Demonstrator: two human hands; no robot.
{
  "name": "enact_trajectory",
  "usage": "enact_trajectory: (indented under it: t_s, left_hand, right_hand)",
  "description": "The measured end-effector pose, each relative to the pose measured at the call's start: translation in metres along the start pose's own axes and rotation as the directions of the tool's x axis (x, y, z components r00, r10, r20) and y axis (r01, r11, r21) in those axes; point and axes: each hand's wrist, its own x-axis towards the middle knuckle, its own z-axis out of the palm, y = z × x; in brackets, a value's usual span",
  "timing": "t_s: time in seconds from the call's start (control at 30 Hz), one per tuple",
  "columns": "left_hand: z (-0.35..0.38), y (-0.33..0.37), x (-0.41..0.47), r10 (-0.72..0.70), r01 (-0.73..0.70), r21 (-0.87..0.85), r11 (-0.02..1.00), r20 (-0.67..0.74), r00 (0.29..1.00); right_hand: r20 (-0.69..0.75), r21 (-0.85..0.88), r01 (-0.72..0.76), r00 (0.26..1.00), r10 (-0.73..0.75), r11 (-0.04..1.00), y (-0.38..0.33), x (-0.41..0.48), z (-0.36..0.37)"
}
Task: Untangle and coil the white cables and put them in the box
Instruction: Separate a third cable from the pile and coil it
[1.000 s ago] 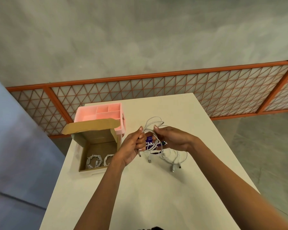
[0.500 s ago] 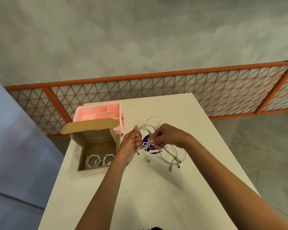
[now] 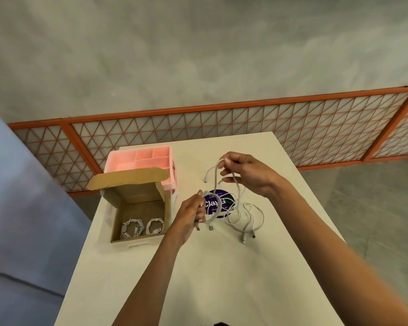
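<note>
**Two cables boxed, the rest strung between my hands**

At the left of the table (image 3: 198, 278) stands the open cardboard box (image 3: 139, 208), its lid flap tipped back. Two coiled cables (image 3: 132, 228) lie side by side on its floor, against the near wall. Just behind the box, touching it, is a pink divided tray (image 3: 118, 164).

To the right of the box, my left hand (image 3: 190, 214) is held low over the table. Its fingers are curled around strands of the white cables (image 3: 247, 220), and two metal plugs hang just below my grip. A purple round sticker (image 3: 218, 203) on the tabletop shows through the loops between my hands.

Farther right and higher, my right hand (image 3: 247, 174) pinches a raised loop of the same cable between thumb and forefinger. My other fingers are loosely bent, and one plug end dangles to the left of them. The strand runs down from that hand to my left hand. The rest of the white cables lie loose on the table below my right wrist, with two more plugs pointing towards me.

An orange lattice railing (image 3: 245, 128) runs along the far edge of the table.
</note>
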Motion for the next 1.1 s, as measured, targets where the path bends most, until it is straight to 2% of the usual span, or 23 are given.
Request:
enact_trajectory:
  t_s: [0.1,0.23,0.33,0.37,0.43,0.5,0.57,0.67,0.8,0.93,1.1]
  left_hand:
    - [-0.004,0.004,-0.001,0.012,-0.008,-0.121,0.993,0.027,1.000]
    - [-0.010,0.005,0.000,-0.009,0.032,-0.180,0.983,0.128,0.992]
    - [-0.010,0.006,0.000,-0.034,0.067,-0.215,0.974,0.151,0.988]
    - [-0.010,0.007,0.000,-0.031,0.066,-0.241,0.968,0.143,0.989]
    - [-0.009,0.011,0.000,-0.018,0.054,-0.283,0.958,0.130,0.991]
    - [-0.007,0.017,-0.001,-0.014,0.045,-0.284,0.958,0.113,0.994]
    - [-0.003,0.021,0.000,-0.011,0.029,-0.226,0.974,0.083,0.997]
    - [0.000,0.022,-0.001,0.022,-0.020,-0.072,0.997,0.020,1.000]
    - [0.003,0.022,-0.002,0.042,-0.043,-0.028,0.999,-0.027,0.999]
    - [0.005,0.025,-0.002,0.069,-0.069,0.013,0.998,-0.053,0.996]
    - [0.005,0.023,-0.001,0.059,-0.058,0.029,0.998,-0.040,0.997]
  right_hand:
    - [-0.093,0.244,-0.071,0.991,0.096,0.967,0.003,0.001,-0.013]
    - [-0.173,0.169,-0.156,0.967,0.185,0.973,0.006,-0.001,-0.017]
    - [-0.218,0.162,-0.199,0.948,0.232,0.966,0.009,0.000,-0.012]
    - [-0.212,0.134,-0.216,0.947,0.241,0.967,0.010,-0.001,-0.011]
    - [-0.196,-0.090,-0.243,0.955,0.222,0.966,0.013,-0.004,-0.007]
    - [-0.144,-0.370,-0.238,0.970,0.197,0.898,0.016,-0.008,-0.003]
    - [-0.108,-0.526,-0.217,0.976,0.189,0.822,0.016,-0.009,0.002]
    - [-0.123,-0.612,-0.226,0.974,0.191,0.758,0.015,-0.006,0.008]
    - [-0.168,-0.725,-0.241,0.970,0.173,0.646,0.016,-0.001,0.019]
    - [-0.224,-0.753,-0.216,0.972,0.067,0.622,0.021,0.002,0.026]
    - [-0.217,-0.825,-0.165,0.976,-0.034,0.540,0.029,0.000,0.037]
